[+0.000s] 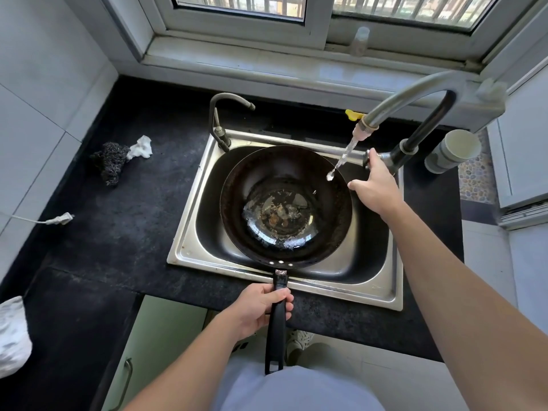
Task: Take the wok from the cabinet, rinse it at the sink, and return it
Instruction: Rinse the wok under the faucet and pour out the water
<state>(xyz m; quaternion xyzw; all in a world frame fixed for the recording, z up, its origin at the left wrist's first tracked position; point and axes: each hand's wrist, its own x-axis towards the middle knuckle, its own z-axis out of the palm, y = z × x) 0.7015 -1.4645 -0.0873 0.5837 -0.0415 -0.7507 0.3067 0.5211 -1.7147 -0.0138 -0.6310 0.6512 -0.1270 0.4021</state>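
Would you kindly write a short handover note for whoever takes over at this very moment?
Left hand grips the handle of the wok; right hand touches the tap lever.
The wok is over the sink, water striking its right inner wall, residue at its bottom.
Done: wok fetched, water running.
Left: rinse, shut off the water, put the wok back.

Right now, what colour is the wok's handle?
The wok handle is black, clearest in the head view.
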